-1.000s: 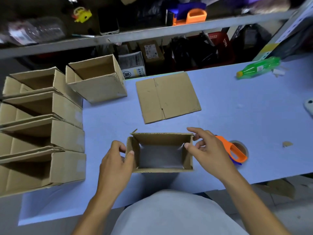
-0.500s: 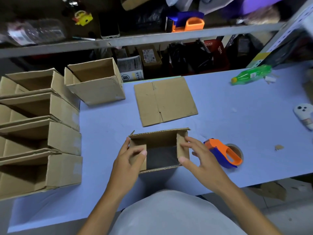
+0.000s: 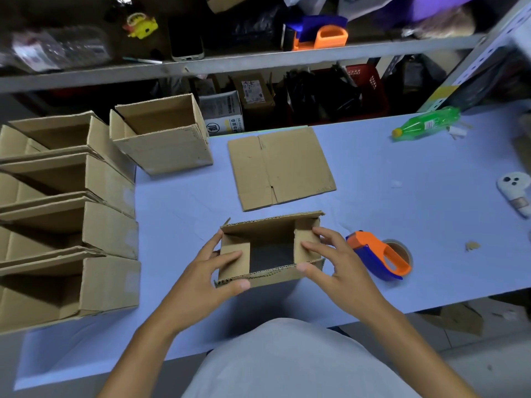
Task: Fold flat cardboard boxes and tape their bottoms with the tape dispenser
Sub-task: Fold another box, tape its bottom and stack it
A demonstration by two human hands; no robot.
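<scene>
A small cardboard box (image 3: 271, 251) stands open-side up near the front edge of the pale blue bench (image 3: 402, 182), directly in front of the person. Its two short end flaps are bent inward, the long flaps are up, and a dark gap shows between the end flaps. The left hand (image 3: 201, 280) holds the box's left end, thumb on the near long edge and fingers pressing the left flap down. The right hand (image 3: 336, 268) mirrors it, fingers on the right flap and thumb at the near right corner. Just right of the box lies an orange and blue tape dispenser (image 3: 379, 255). Behind the box a flat cardboard sheet (image 3: 281, 168) lies on the bench. Folded boxes (image 3: 71, 225) sit in a row at the left, and a green bottle (image 3: 428, 123) lies at the far right.
</scene>
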